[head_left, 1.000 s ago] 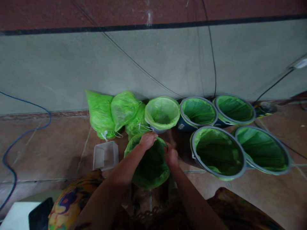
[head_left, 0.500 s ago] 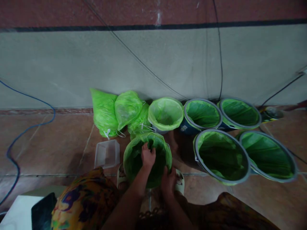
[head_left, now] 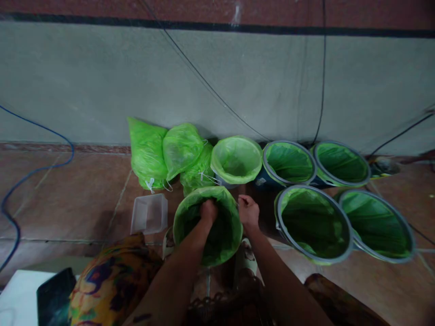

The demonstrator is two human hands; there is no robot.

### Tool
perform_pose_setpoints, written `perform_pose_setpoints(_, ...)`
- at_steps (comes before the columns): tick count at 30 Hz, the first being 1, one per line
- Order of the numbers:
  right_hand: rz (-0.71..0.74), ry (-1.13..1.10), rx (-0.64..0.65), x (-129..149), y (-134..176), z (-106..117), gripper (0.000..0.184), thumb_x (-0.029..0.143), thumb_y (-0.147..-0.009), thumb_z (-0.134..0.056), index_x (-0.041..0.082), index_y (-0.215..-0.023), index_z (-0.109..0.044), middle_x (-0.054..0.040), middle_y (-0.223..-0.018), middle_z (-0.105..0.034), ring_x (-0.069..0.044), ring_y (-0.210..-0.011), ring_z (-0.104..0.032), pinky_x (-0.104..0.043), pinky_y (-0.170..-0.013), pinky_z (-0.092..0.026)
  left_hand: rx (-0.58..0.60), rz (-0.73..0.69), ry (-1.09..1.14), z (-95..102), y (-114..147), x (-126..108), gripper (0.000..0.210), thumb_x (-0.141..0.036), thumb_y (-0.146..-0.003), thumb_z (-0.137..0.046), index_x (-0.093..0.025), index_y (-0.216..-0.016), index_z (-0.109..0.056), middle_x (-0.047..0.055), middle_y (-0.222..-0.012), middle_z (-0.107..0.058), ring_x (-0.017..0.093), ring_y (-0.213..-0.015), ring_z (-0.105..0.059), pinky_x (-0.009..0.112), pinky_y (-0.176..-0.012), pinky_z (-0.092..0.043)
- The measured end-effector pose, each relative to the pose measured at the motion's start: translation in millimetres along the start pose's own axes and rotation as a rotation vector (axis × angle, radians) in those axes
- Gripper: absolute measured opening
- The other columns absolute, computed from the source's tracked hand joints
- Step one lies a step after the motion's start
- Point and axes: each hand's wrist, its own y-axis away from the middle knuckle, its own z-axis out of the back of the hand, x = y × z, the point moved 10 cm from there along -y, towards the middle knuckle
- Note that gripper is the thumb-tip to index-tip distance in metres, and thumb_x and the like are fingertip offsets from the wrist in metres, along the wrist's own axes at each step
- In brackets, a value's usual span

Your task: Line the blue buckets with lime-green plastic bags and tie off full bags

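Observation:
Between my feet stands a bucket lined with a green plastic bag [head_left: 226, 253], the bag's edge folded out over its rim. My left hand [head_left: 209, 210] reaches down inside it near the far wall, and its fingers are hidden in the dark interior. Just outside the right rim is my right hand [head_left: 248, 212], its fingers curled closed beside the bag's edge; what they pinch, if anything, is too small to make out.
Behind stands a smaller lined bucket [head_left: 237, 158]. Several grey-rimmed lined buckets [head_left: 314, 224] stand to the right. Filled green bags [head_left: 147, 154] lean at the wall, left, near a clear plastic tub [head_left: 149, 213]. A blue cable [head_left: 34, 172] crosses the floor.
My right hand has moved from the near right rim away from me, to outside the far right rim. My left hand has gone deeper into the bucket. The view has shifted slightly.

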Motion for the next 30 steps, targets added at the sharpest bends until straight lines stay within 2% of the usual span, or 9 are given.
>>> perform_pose_setpoints(5, 0.093, 0.106, 0.11, 10, 8, -32, 0.03, 0.03, -0.083, -0.048, 0.015, -0.093, -0.072, -0.0123, -0.095, -0.073, -0.023, -0.087, -0.065, -0.036, -0.085, -0.048, 0.015, 0.032, -0.137, 26.0, 12, 13, 0.024, -0.012, -0.088, -0.05, -0.01, -0.097, -0.073, 0.021, -0.105, -0.071, 0.025, -0.098, -0.068, 0.03, -0.083, -0.05)
perform_pose_setpoints(9, 0.146, 0.145, 0.045, 13, 13, -26, 0.032, 0.026, -0.085, -0.047, 0.013, -0.103, -0.07, -0.0144, -0.103, -0.071, -0.023, -0.094, -0.063, -0.037, -0.09, -0.046, 0.009, 0.059, -0.239, 55.6, 30, 6, 0.022, -0.018, -0.085, -0.053, -0.01, -0.09, -0.073, 0.021, -0.098, -0.072, 0.029, -0.096, -0.069, 0.033, -0.081, -0.051)
perform_pose_setpoints(12, 0.163, 0.124, -0.04, 22, 9, -16, 0.034, 0.024, -0.086, -0.045, 0.01, -0.106, -0.069, -0.0162, -0.106, -0.07, -0.024, -0.102, -0.061, -0.036, -0.093, -0.045, -0.183, 0.002, -0.175, 90.8, 36, -15, 0.032, -0.027, -0.093, -0.042, -0.016, -0.096, -0.072, 0.014, -0.097, -0.073, 0.024, -0.094, -0.069, 0.032, -0.083, -0.05)
perform_pose_setpoints(15, 0.141, 0.113, -0.036, 33, 0, -21, 0.035, 0.024, -0.089, -0.041, 0.01, -0.104, -0.07, -0.0154, -0.104, -0.07, -0.023, -0.101, -0.062, -0.034, -0.093, -0.044, -0.385, -0.18, -0.05, 118.0, 31, -44, 0.035, -0.03, -0.097, -0.038, -0.019, -0.11, -0.068, 0.01, -0.109, -0.071, 0.02, -0.104, -0.065, 0.029, -0.093, -0.046)
perform_pose_setpoints(16, 0.124, 0.126, -0.02, 35, -3, -25, 0.035, 0.023, -0.09, -0.04, 0.01, -0.104, -0.07, -0.0152, -0.104, -0.07, -0.022, -0.1, -0.062, -0.033, -0.093, -0.044, -0.379, -0.237, -0.036, 118.2, 25, -51, 0.034, -0.031, -0.097, -0.039, -0.02, -0.114, -0.067, 0.009, -0.114, -0.07, 0.019, -0.108, -0.063, 0.029, -0.096, -0.044)
perform_pose_setpoints(18, 0.084, 0.179, 0.029, 36, -6, -36, 0.036, 0.023, -0.092, -0.038, 0.011, -0.105, -0.069, -0.0144, -0.105, -0.07, -0.022, -0.099, -0.062, -0.032, -0.092, -0.044, -0.273, -0.309, -0.057, 107.6, 12, -57, 0.032, -0.031, -0.096, -0.042, -0.021, -0.114, -0.067, 0.007, -0.116, -0.07, 0.019, -0.11, -0.061, 0.029, -0.099, -0.042)
perform_pose_setpoints(21, 0.095, 0.283, 0.134, 35, -4, -53, 0.034, 0.025, -0.094, -0.039, 0.013, -0.109, -0.068, -0.0125, -0.108, -0.07, -0.021, -0.101, -0.062, -0.031, -0.091, -0.043, -0.098, -0.381, -0.13, 88.1, 0, -50, 0.029, -0.034, -0.095, -0.047, -0.023, -0.11, -0.069, 0.006, -0.11, -0.072, 0.019, -0.106, -0.063, 0.032, -0.101, -0.041)
perform_pose_setpoints(26, 0.217, 0.431, 0.322, 31, 6, -69, 0.029, 0.023, -0.093, -0.047, 0.015, -0.116, -0.064, -0.0105, -0.11, -0.07, -0.019, -0.101, -0.062, -0.027, -0.088, -0.042, -0.009, -0.47, -0.164, 84.6, -5, -31, 0.03, -0.031, -0.091, -0.055, -0.025, -0.117, -0.067, 0.005, -0.119, -0.069, 0.019, -0.112, -0.061, 0.029, -0.104, -0.041)
perform_pose_setpoints(30, 0.162, 0.59, 0.463, 16, 8, -75, 0.027, 0.016, -0.094, -0.044, 0.013, -0.113, -0.062, -0.0107, -0.099, -0.07, -0.019, -0.09, -0.064, -0.027, -0.078, -0.042, 0.069, -0.457, -0.283, 82.8, -9, -21, 0.035, -0.023, -0.09, -0.054, -0.027, -0.124, -0.062, 0.004, -0.122, -0.067, 0.018, -0.115, -0.06, 0.028, -0.104, -0.042)
